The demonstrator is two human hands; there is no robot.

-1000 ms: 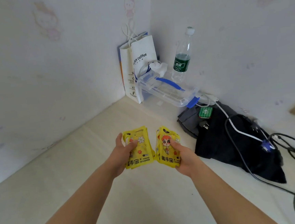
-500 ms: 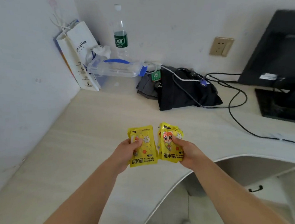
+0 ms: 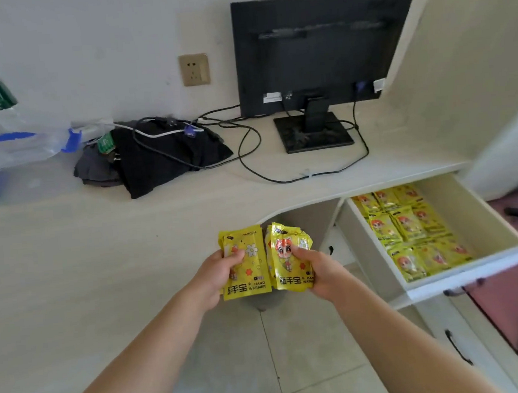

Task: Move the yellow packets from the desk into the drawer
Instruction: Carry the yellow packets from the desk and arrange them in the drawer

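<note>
Yellow packets [image 3: 253, 270], seemingly several apiece, tight in left grip [image 3: 216, 278] and right grip [image 3: 324, 272].

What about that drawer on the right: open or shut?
Open: the drawer is pulled out from under the desk, and rows of yellow packets lie visible inside it.

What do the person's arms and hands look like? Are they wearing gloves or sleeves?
No gloves, and no sleeves in view. The left hand and right hand are bare, and so are the forearms. No watch, ring or bracelet shows.
</note>
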